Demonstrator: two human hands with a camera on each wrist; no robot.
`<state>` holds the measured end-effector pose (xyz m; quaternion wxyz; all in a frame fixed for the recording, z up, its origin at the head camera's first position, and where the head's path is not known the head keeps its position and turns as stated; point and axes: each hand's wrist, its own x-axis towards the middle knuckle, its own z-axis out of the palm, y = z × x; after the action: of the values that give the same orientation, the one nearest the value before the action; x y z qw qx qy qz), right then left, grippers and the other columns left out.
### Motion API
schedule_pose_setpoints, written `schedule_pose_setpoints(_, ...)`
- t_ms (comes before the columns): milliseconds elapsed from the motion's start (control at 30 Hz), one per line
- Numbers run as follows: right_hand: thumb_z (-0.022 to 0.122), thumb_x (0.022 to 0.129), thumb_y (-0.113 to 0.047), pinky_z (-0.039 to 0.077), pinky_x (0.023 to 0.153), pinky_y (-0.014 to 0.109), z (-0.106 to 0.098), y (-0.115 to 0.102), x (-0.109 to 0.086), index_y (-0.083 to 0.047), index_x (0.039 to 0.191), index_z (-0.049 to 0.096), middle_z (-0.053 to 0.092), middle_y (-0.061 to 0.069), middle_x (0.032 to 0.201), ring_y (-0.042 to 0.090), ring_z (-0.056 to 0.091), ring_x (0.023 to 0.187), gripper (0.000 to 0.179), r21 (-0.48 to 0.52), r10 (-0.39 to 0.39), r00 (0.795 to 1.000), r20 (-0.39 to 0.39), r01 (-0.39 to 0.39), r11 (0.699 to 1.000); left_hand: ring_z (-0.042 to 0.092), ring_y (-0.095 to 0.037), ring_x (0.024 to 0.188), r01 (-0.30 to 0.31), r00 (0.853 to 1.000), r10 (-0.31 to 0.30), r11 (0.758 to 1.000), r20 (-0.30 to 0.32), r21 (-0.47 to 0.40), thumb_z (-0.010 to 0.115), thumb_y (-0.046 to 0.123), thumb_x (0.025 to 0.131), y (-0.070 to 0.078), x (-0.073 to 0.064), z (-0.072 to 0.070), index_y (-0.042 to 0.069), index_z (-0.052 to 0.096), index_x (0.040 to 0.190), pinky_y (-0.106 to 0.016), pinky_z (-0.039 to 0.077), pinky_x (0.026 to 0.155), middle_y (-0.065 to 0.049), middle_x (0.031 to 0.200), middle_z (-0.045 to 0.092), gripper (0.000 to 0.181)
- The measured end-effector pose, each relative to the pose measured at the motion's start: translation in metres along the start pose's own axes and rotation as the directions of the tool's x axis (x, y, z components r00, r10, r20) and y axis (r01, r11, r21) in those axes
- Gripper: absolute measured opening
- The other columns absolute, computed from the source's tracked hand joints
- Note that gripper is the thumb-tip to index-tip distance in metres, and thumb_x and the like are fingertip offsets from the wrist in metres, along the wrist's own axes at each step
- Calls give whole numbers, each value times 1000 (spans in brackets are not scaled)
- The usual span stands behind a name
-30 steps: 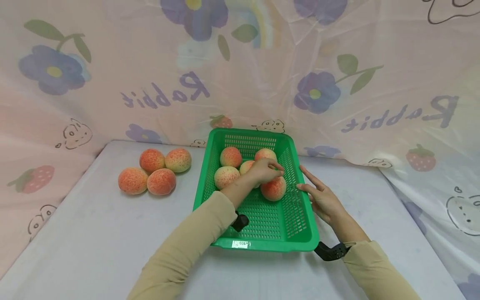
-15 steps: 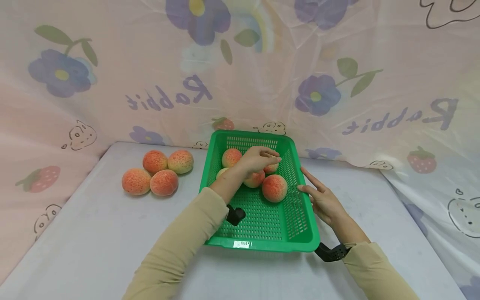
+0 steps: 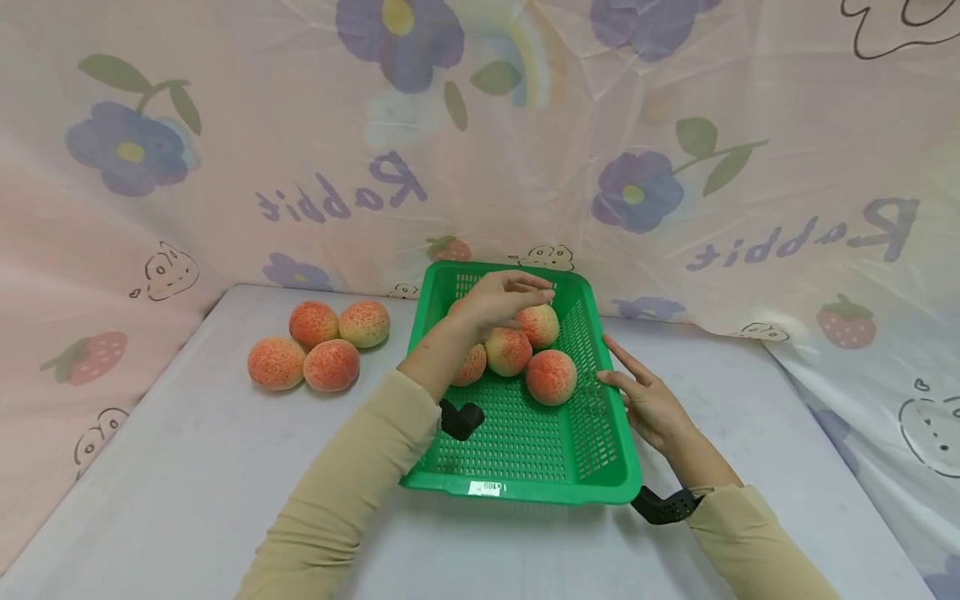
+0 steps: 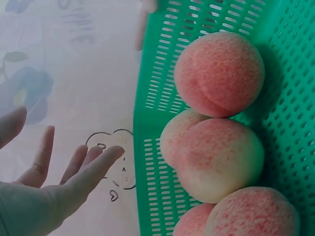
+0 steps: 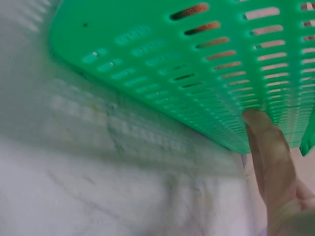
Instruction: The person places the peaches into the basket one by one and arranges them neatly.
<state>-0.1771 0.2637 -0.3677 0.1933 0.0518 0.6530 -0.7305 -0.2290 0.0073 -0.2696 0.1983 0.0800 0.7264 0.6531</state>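
A green perforated plastic basket (image 3: pixel 562 492) stands on the table, with several peaches inside. My left hand (image 3: pixel 498 300) is raised over the basket's far part, holding nothing. In the left wrist view its fingers (image 4: pixel 96 169) are extended, apart from the peaches. Below it lie a red-yellow peach (image 3: pixel 538 325) and a redder peach (image 3: pixel 509 352); another peach (image 3: pixel 551 377) sits nearer the right wall. One peach at the back left is mostly hidden by the left hand. My right hand (image 3: pixel 651 408) touches the basket's right side, its straight fingers (image 5: pixel 275 152) against the outer wall.
Left of the basket, several more peaches (image 3: pixel 332 365) sit clustered on the white table (image 3: pixel 187 492). A printed cloth (image 3: pixel 510 183) hangs behind, close to the basket's far rim. Each wrist wears a black camera mount (image 3: pixel 461 419).
My left hand has lifted off the peaches and moved back and left, uncovering the peaches at the basket's middle and right. The right hand has kept its place at the basket's side.
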Motion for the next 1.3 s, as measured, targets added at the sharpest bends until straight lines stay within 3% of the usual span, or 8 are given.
schedule_pose_setpoints(367,62,95,-16,57,65,27,0,0,1,-40,151,22,59,-1,114,9,67,77,73,0,-7,1000,-1,7,1000,51,-23,125,-85,996,84,993,10,81,61,26,95,7,-15,-21,14,60,126,-42,46,101,-6,129,56,34)
schedule_pose_setpoints(733,62,95,-18,57,66,26,2,-2,1,-42,150,24,54,0,120,8,66,78,72,-21,-10,1000,-6,10,1000,48,-23,124,-160,984,172,966,-44,203,67,31,91,14,-38,-42,19,62,126,-44,43,101,-4,137,50,37)
schedule_pose_setpoints(1033,63,94,-17,57,69,26,3,-2,-1,-39,151,24,55,0,120,9,67,80,72,-24,-26,1000,1,26,999,43,-26,130,-186,975,205,964,-87,192,65,27,92,5,-54,-57,17,55,133,-47,41,104,-1,148,38,43)
schedule_pose_setpoints(1300,62,95,-17,57,66,26,2,-1,-1,-38,152,22,58,-1,116,8,67,76,73,-17,-25,1000,2,25,1000,47,-30,126,-241,951,278,941,-135,237,63,23,93,-12,-65,-71,13,53,134,-51,40,102,-8,141,47,43)
